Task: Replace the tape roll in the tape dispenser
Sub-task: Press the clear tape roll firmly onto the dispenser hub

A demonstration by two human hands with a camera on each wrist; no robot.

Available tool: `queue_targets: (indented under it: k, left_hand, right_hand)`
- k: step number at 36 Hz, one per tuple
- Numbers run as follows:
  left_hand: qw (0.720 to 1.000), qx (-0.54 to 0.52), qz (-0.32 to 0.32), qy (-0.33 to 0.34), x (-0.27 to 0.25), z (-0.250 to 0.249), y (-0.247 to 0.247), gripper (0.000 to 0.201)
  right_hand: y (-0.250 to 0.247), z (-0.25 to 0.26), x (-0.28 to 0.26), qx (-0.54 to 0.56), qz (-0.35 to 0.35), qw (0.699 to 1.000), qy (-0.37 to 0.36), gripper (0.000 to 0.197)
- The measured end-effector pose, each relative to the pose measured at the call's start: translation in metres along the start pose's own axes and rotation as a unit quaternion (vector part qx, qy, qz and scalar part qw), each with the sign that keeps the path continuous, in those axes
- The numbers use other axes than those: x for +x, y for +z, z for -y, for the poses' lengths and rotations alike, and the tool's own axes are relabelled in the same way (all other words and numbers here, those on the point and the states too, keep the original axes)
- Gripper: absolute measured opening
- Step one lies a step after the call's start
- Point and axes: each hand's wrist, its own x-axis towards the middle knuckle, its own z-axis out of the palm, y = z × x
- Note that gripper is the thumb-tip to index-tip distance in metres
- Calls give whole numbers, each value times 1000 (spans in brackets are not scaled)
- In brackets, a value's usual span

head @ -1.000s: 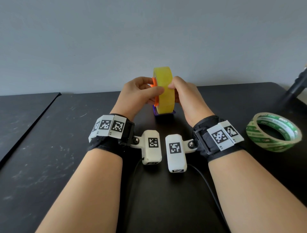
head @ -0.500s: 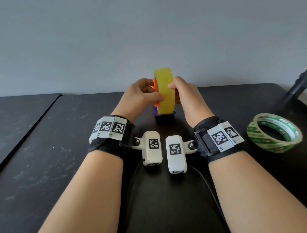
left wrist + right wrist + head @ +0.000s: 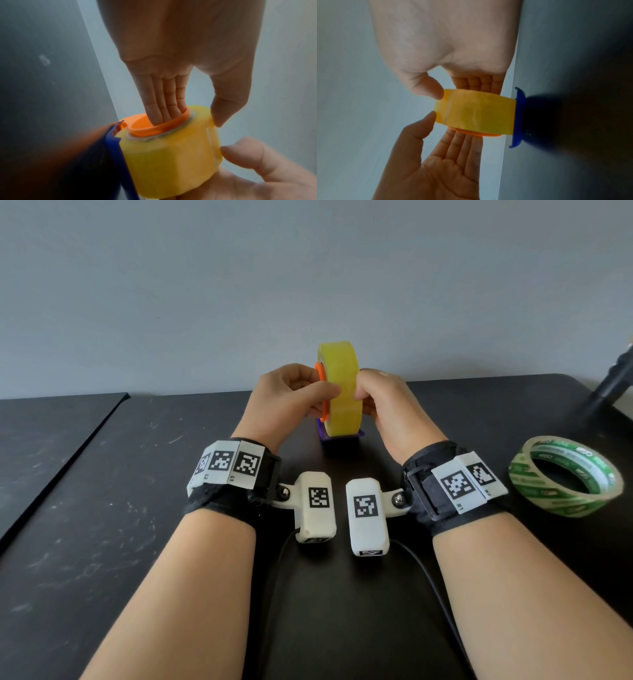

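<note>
A yellow tape roll [image 3: 342,392] stands on edge over the blue dispenser base [image 3: 340,437] at the middle of the black table. An orange hub [image 3: 320,392] sticks out of its left face. My left hand [image 3: 323,383] has its fingers inside the orange hub [image 3: 154,127] and its thumb on the roll's rim [image 3: 171,155]. From the right, my right hand [image 3: 363,398] pinches the roll [image 3: 476,113], thumb on the rim and fingers on the far face. The blue base [image 3: 519,117] touches the roll's lower edge. The base's inside is hidden.
A green-printed tape roll [image 3: 565,477] lies flat at the right of the table [image 3: 137,542]. A black post [image 3: 613,385] leans in at the far right. A second dark tabletop [image 3: 51,433] adjoins on the left across a seam. Camera cables [image 3: 421,570] trail between my forearms.
The roll and both hands have sunk very slightly toward the dispenser base. Both grips look the same as before.
</note>
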Motion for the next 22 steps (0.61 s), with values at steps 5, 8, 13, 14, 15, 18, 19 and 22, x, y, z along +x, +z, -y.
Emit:
queue_targets:
  k: [5, 8, 13, 14, 15, 18, 19, 22]
  left_hand:
    - [1000, -4, 7, -7, 0, -1, -1, 17]
    - [1000, -6, 13, -10, -1, 0, -1, 17]
    - [1000, -12, 22, -10, 0, 1, -1, 17]
    - [1000, -13, 23, -11, 0, 2, -2, 18]
    - [999, -15, 27, -11, 0, 2, -2, 18]
    - [999, -17, 39, -13, 0, 2, -2, 20]
    - [999, -14, 41, -13, 1, 3, -2, 23]
    - [999, -8, 40, -11, 1, 4, -2, 22]
  right_hand:
    - [-1, 3, -2, 0, -17, 1000, 13, 15]
    - [-1, 1, 1, -5, -32, 999, 19, 27]
    - [-2, -2, 4, 7, -32, 999, 17, 30]
    - [-2, -3, 4, 10, -30, 999, 16, 30]
    - [-2, -3, 4, 10, -30, 999, 16, 29]
    - [-1, -4, 5, 6, -38, 999, 13, 25]
    - [-1, -4, 5, 8, -39, 999, 12, 25]
    - [-1, -4, 6, 19, -36, 999, 13, 28]
